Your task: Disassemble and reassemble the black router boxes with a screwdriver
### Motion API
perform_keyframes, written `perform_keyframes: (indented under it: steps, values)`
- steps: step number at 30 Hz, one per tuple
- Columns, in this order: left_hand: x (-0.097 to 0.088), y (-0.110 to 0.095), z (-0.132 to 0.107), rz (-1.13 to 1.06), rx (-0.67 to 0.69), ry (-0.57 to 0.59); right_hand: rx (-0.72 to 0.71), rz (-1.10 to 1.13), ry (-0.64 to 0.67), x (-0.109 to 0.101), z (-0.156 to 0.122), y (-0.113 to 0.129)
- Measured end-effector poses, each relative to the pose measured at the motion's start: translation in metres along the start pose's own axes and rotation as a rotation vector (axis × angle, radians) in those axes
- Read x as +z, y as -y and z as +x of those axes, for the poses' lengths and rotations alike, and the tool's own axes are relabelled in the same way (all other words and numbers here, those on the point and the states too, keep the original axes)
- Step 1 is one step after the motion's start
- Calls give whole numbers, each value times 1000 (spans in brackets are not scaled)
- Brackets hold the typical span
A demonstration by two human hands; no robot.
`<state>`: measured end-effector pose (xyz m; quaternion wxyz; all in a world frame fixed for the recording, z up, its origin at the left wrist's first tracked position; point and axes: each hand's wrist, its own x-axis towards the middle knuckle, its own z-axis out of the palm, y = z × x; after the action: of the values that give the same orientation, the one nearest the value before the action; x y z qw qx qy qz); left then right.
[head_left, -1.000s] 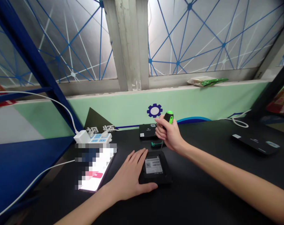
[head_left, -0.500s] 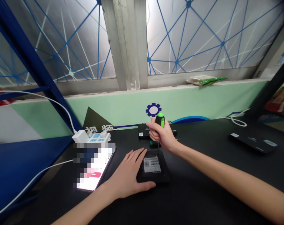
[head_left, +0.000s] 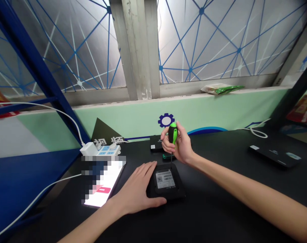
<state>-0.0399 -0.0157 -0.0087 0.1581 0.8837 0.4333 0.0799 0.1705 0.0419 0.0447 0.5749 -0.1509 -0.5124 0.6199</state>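
A small black box with a white label [head_left: 165, 182] lies flat on the black table [head_left: 219, 209]. My left hand [head_left: 138, 189] lies flat along its left edge, fingers stretched out, thumb against the near side. My right hand [head_left: 178, 145] grips a screwdriver with a green and black handle [head_left: 172, 133], held upright. Its thin shaft points down to the far edge of the box. A second green-handled tool [head_left: 166, 156] lies on the table just behind the box.
A lit phone [head_left: 102, 187] lies left of the box, with a white power strip [head_left: 100, 150] and cables behind it. Another black box [head_left: 157, 143] sits behind my right hand. A flat black device [head_left: 275, 153] lies at the right. A blue shelf frame [head_left: 29, 50] stands at the left.
My right hand brought the screwdriver left and stood it upright over the box's far edge, then turned round the handle. My left hand stayed on the box.
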Motion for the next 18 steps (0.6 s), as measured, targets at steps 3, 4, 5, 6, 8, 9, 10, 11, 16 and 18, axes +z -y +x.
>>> perform_keyframes:
  steps: [3, 4, 5, 6, 8, 9, 10, 11, 16, 18]
  values:
    - [-1, -3, 0, -3, -1, -13, -50, -27, -36, 2, 1, 3]
    - [-2, -4, 1, -1, 0, -15, -62, -33, -51, 2, 1, 5]
    - [-2, -4, 1, 4, 1, -13, -66, -36, -65, 3, 1, 6]
    - [-2, -5, 1, 9, 1, -8, -62, -37, -74, 3, 1, 8]
    - [-2, -4, 2, 15, -4, 0, -49, -34, -70, 3, 1, 11]
    - [-2, -4, 2, 15, -8, 2, -49, -32, -58, 3, 1, 12]
    - [-1, -3, 2, 14, -12, 1, -52, -32, -41, 2, 2, 14]
    - [-1, -3, 2, 12, -15, -2, -57, -34, -23, 1, 2, 15]
    - [1, -1, 2, 15, -56, 10, -12, -59, -10, -5, 5, 22]
    - [0, -2, 2, 17, -72, 20, -3, -48, -60, -6, 6, 23]
